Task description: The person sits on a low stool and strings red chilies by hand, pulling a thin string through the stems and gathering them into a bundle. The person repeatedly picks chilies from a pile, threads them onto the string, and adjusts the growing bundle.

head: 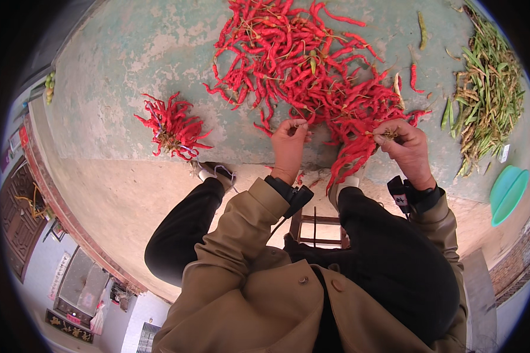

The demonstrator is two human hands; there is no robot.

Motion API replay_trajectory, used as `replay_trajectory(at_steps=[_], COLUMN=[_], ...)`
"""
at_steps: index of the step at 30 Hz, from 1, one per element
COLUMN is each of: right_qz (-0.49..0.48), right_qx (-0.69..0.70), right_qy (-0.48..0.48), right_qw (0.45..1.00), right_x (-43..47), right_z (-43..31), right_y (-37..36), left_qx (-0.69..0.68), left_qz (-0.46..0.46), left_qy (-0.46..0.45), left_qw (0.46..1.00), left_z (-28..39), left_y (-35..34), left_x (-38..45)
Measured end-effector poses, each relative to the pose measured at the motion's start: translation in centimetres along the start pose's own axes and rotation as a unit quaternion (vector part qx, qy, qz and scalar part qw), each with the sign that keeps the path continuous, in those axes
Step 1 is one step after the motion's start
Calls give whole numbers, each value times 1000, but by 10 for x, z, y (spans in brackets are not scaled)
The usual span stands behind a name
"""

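Note:
My right hand (404, 143) pinches a bunch of red chili peppers (352, 154) by the dry stems, and the pods hang down to the left over the edge of the raised concrete surface. My left hand (289, 148) is beside the bunch, its fingers curled in and the thumb near the index finger; I make out nothing held in it. Just beyond both hands spreads a large heap of loose red chili peppers (282, 57). To the left lies a tied bundle of red chilies (173, 125), with a pale string (223, 170) trailing from it.
A pile of green and brown bean pods (488, 97) lies at the right, near a turquoise plastic basin (509, 194). The mottled concrete surface (128, 57) ends in an edge before my feet. A wooden stool (320, 220) shows between my legs. Several fallen chili pieces (300, 178) lie below.

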State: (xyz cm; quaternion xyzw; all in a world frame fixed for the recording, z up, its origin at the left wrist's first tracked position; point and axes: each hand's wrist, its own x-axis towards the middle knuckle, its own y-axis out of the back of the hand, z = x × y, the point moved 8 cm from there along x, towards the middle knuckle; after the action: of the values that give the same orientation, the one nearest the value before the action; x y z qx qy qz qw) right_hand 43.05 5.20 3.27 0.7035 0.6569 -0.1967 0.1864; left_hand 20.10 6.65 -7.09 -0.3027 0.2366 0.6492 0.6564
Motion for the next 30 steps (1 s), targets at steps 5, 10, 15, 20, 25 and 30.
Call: replay_trajectory(at_steps=[5, 10, 15, 20, 25, 30], right_qz=[10, 78, 136, 18, -156, -112], right_qx=[-52, -117, -210, -237, -303, -387], right_qy=[17, 197, 325, 339, 221, 244], right_qw=[998, 970, 912, 910, 914, 882], right_x=[6, -10, -99, -222, -242, -205], right_z=[-31, -131, -280, -334, -247, -152], right_y=[8, 2, -1, -56, -161, -229], left_qx=[95, 228, 262, 217, 230, 157], left_qz=[21, 74, 111, 99, 112, 102], left_qy=[-252, -428, -513, -532, -572, -517], left_qw=[963, 871, 810, 813, 780, 835], left_z=[82, 164, 195, 185, 171, 137], left_y=[3, 29, 62, 91, 119, 139], left_x=[-54, -144, -224, -280, -320, -323])
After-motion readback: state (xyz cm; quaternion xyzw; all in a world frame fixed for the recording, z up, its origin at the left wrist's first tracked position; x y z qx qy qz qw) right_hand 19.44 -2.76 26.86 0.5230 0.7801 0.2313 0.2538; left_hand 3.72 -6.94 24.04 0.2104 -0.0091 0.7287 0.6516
